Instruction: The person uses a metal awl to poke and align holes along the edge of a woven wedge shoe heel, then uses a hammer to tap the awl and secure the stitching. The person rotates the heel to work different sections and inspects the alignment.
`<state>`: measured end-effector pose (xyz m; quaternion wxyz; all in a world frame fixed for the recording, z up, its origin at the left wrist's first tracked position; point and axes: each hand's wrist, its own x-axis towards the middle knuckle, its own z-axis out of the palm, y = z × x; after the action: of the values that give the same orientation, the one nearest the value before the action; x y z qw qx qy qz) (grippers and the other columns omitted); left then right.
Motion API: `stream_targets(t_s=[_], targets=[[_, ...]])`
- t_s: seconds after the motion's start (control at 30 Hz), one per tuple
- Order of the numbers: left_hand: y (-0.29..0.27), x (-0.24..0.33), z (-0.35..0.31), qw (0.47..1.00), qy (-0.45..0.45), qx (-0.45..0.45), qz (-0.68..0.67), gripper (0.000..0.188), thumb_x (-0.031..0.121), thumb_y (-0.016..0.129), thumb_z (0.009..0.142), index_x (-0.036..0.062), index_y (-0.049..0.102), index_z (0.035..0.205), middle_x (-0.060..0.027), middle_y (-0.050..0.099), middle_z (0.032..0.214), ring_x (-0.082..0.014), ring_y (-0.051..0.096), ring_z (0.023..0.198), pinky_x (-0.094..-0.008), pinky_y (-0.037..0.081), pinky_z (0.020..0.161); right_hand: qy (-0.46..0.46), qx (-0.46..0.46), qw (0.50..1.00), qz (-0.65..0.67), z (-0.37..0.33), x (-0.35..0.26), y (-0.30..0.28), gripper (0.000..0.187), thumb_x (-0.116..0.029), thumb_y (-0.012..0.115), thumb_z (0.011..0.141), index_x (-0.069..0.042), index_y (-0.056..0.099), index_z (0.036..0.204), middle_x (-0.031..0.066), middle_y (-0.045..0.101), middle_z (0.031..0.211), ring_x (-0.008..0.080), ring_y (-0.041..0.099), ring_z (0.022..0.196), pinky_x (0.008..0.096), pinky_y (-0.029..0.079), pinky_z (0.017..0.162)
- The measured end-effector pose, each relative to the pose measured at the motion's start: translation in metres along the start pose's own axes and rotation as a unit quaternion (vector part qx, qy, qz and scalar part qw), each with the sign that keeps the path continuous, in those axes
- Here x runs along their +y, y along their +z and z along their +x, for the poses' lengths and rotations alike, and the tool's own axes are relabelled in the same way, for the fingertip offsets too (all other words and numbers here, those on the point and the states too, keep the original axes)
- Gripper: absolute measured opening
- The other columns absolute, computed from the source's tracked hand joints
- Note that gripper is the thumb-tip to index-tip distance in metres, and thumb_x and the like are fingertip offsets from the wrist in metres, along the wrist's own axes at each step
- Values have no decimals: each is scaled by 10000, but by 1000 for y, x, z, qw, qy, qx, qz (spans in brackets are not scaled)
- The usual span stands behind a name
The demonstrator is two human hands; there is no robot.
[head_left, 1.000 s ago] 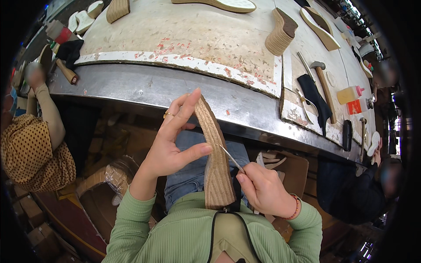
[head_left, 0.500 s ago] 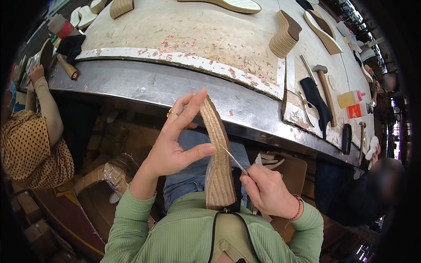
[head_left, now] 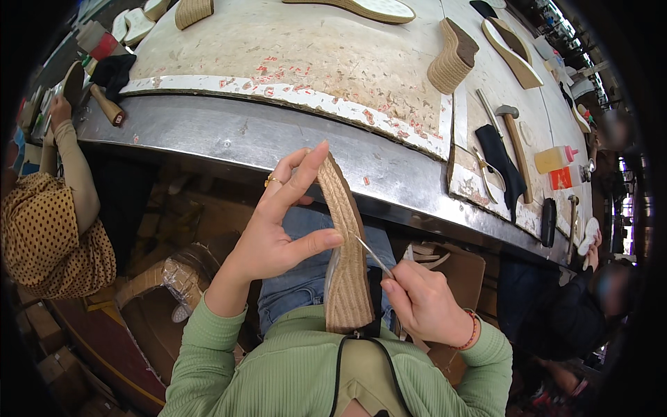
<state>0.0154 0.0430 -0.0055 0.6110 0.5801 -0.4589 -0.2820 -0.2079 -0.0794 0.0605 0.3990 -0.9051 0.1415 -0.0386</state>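
A wedge shoe sole (head_left: 349, 288) wrapped in braided tan rope stands on end before my body, its thick heel end low against my green top. My left hand (head_left: 274, 226) steadies it from the left, thumb pressed on the braid and fingers round the upper end; some fingertips are hidden behind it. In my right hand (head_left: 427, 302) is a slim, pointed metal tool (head_left: 375, 256), pinched between thumb and fingers. Its tip touches the braided side close to my left thumb. The tool's handle end is hidden in my fist.
The metal-edged workbench (head_left: 278, 128) lies just beyond my hands. On it are another wedge sole (head_left: 448, 62), a hammer (head_left: 517, 149), pliers (head_left: 488, 174), a black cloth (head_left: 500, 163) and a yellow bottle (head_left: 552, 158). Co-workers sit left (head_left: 55, 229) and right (head_left: 556, 306).
My hands, the sole and the tool look almost unmoved. At the right, the co-worker has shifted, and a hand there holds a white sole a little differently.
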Motion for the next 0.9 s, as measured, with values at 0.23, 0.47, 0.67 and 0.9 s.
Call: stream_targets(t_s=[0.23,0.47,0.67,0.9], targets=[[1,0,0,1000,-1,0,-1,968,364,846,727,168,361,1542,-126,381,1468,-245,444,1262,-370,451,931,-3,1,1000,-6,0,0,1,129,-77,617,925,1,549,848,138,533,712,333,557,552,408,445,477],[1,0,0,1000,1,3,1,964,364,846,729,166,365,1540,-127,380,1471,-243,441,1266,-366,451,930,0,11,1000,-29,-1,0,4,145,-102,628,920,-17,540,843,130,521,708,329,563,555,410,457,475],[4,1,2,999,31,-4,-8,932,299,846,749,127,370,1532,-155,358,1484,-255,425,1292,-367,485,942,32,14,982,-183,-1,-8,5,165,-143,636,914,-33,520,872,130,515,705,335,570,541,416,473,478],[5,2,2,999,28,-6,-31,928,248,861,745,113,377,1525,-162,307,1489,-234,483,1234,-372,516,953,38,-106,992,63,8,1,-12,162,-138,620,922,-20,516,883,146,530,694,364,571,527,436,469,459]])
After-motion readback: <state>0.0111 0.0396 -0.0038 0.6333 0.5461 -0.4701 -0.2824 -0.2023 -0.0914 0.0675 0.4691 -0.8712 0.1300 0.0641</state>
